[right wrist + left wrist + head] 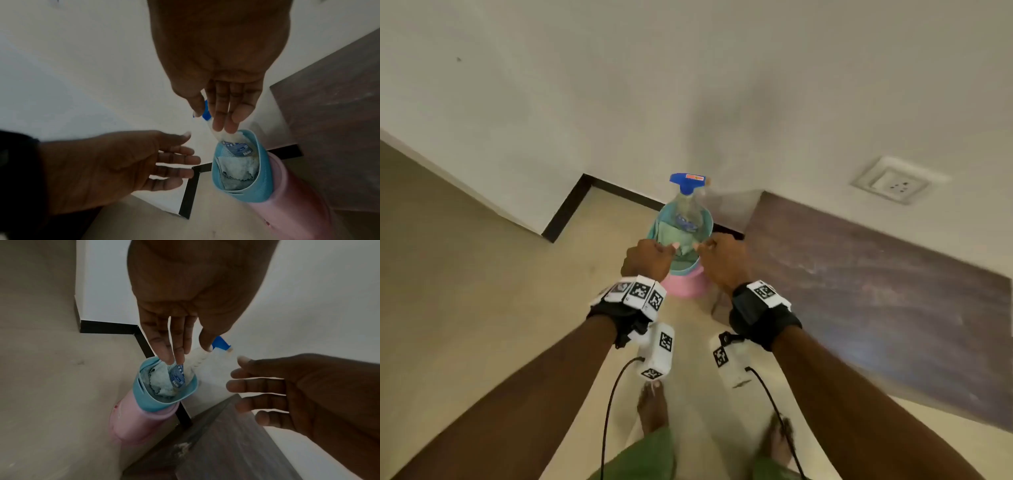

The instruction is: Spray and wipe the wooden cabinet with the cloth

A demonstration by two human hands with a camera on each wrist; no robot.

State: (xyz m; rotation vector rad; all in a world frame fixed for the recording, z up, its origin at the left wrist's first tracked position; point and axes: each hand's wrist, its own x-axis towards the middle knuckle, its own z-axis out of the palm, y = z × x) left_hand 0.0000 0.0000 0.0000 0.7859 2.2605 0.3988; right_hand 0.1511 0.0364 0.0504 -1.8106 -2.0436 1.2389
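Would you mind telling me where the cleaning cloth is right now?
In the head view the cloth lies bunched inside the blue basket, beside the spray bottle, on the pink stool left of the wooden cabinet.

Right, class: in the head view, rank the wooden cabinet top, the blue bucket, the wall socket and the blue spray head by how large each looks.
1. wooden cabinet top
2. blue bucket, partly hidden by hands
3. wall socket
4. blue spray head
The socket sits farther from the camera, so this ranks appearance only.
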